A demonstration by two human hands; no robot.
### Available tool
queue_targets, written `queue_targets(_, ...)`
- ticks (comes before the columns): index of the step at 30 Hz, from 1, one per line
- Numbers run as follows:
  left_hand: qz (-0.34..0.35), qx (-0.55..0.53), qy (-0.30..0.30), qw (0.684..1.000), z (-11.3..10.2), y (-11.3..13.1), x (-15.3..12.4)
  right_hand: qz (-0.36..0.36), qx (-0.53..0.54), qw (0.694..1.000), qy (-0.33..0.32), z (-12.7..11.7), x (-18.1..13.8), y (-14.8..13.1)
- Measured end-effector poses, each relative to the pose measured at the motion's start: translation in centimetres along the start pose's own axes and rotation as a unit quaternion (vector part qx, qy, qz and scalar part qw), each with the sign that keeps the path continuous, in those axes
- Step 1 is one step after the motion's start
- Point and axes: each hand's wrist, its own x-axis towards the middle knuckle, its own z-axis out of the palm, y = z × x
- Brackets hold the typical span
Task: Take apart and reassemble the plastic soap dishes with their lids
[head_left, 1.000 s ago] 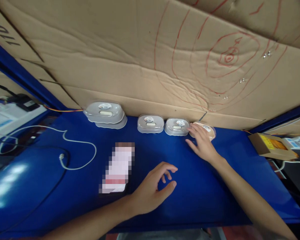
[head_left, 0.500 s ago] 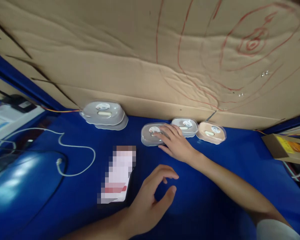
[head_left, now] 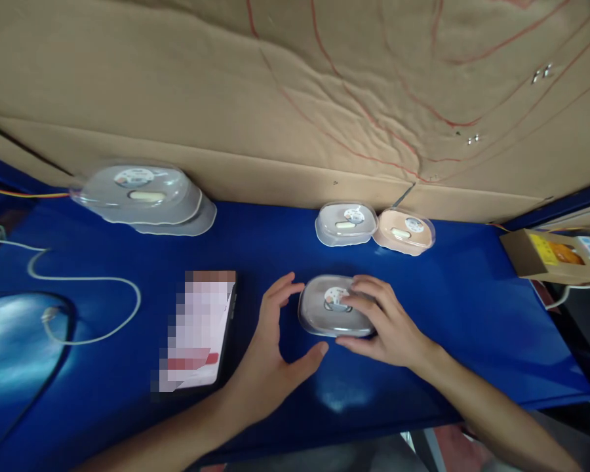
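In the head view a grey lidded plastic container with a clear top and a round sticker is above the blue table surface or on it; I cannot tell which. My right hand grips its right side, fingers over the lid and thumb at the near edge. My left hand is spread open at the container's left, thumb and fingers apart, not visibly touching it. Farther back, a light grey container and a peach container sit side by side against the cardboard.
Larger clear-lidded containers are stacked at the back left. A phone with a blurred screen lies left of my left hand. A white cable curls at the left. Cardboard with red lines stands behind; a small box is at right.
My right hand has brought the grey container toward me from the back. My left hand has moved forward to its left side and spread wider. The view has shifted.
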Motion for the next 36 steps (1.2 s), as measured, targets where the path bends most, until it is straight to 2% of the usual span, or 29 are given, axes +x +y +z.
queue_targets(6, -0.037, -0.075, -0.068, 0.994, 0.3, -1.3, 0.9, 0.018, 0.046, 0.999, 0.017, 0.2, 0.2, -0.7)
queue_targets(12, -0.05, -0.12, -0.05, 0.99, 0.0, -0.7, 1.2, 0.045, 0.121, 0.992, 0.011, -0.5, 0.3, -0.8)
queue_targets(16, -0.046, -0.112, -0.042, 0.992, 0.3, -0.3, 0.5, 0.094, 0.195, 0.976, 0.017, -2.1, 0.4, 0.8)
queue_targets(19, -0.056, -0.106, -0.062, 0.991, 0.3, 0.2, -0.1, 0.127, 0.146, 0.98, 0.049, -2.6, 0.4, 2.6)
queue_targets(21, -0.065, -0.108, -0.079, 0.989, 0.2, 0.5, -0.4, 0.131, 0.097, 0.986, 0.035, -2.2, 0.3, 3.6)
queue_targets(24, -0.05, -0.125, -0.078, 0.988, 0.2, 0.9, -0.6, 0.095, 0.054, 0.994, -0.005, -1.1, 0.2, 4.3)
queue_targets(27, -0.027, -0.132, -0.071, 0.988, 0.4, 0.9, -0.7, 0.068, 0.034, 0.997, -0.02, -0.1, 0.3, 4.7)
queue_targets(32, 0.006, -0.033, -0.098, 0.995, 1.0, 0.0, -0.8, 0.087, 0.0, 0.996, -0.034, 0.7, 0.3, 5.3)
queue_targets(36, 0.014, -0.013, -0.099, 0.995, 0.9, -0.3, -0.8, 0.096, -0.022, 0.994, -0.055, 0.1, 0.2, 5.1)
